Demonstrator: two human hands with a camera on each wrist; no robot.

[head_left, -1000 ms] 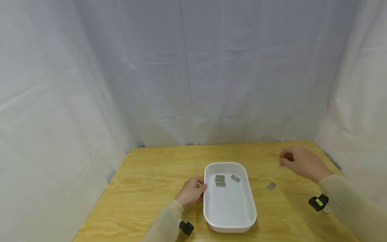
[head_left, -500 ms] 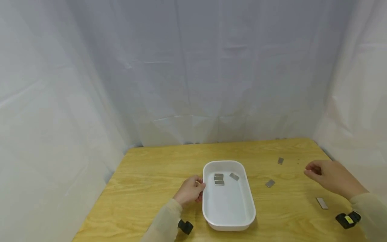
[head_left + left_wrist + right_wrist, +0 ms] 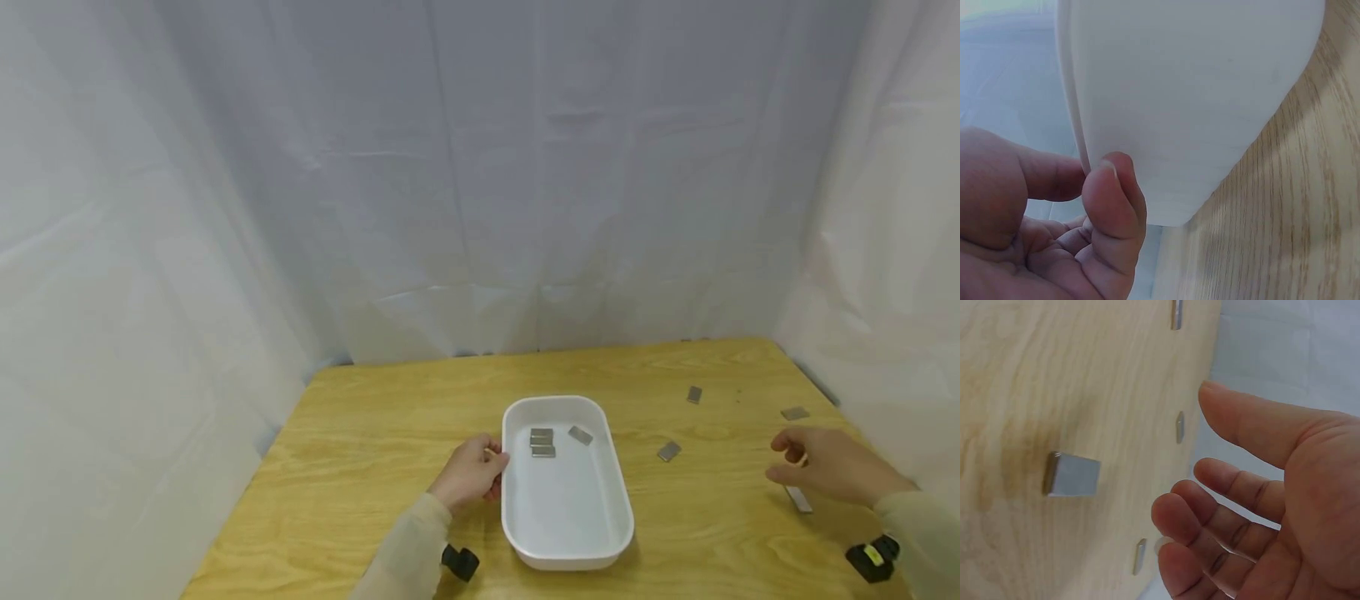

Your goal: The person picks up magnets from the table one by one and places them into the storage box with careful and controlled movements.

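My left hand (image 3: 468, 475) pinches the left rim of a white rectangular tray (image 3: 566, 521); in the left wrist view the thumb and a curled finger (image 3: 1110, 206) meet at that rim. Inside the tray lie several small flat grey metal blocks (image 3: 543, 452), grouped towards its far left, with one angled block (image 3: 580, 435) apart. At the right, my right hand (image 3: 832, 462) hovers over a metal block (image 3: 799, 500), partly hiding it. The right wrist view shows this block (image 3: 1075, 475) apart from the loosely bent fingers, which hold nothing.
More metal blocks lie on the wooden table: one (image 3: 669, 451) right of the tray, one (image 3: 694, 394) farther back, one (image 3: 795, 413) beyond my right hand. White sheeting (image 3: 480, 208) hangs behind the table and along both sides.
My right hand has moved rightward from the block at the back, then closer to me. That block stays on the table, and another beyond the hand is uncovered. The left hand keeps its grip.
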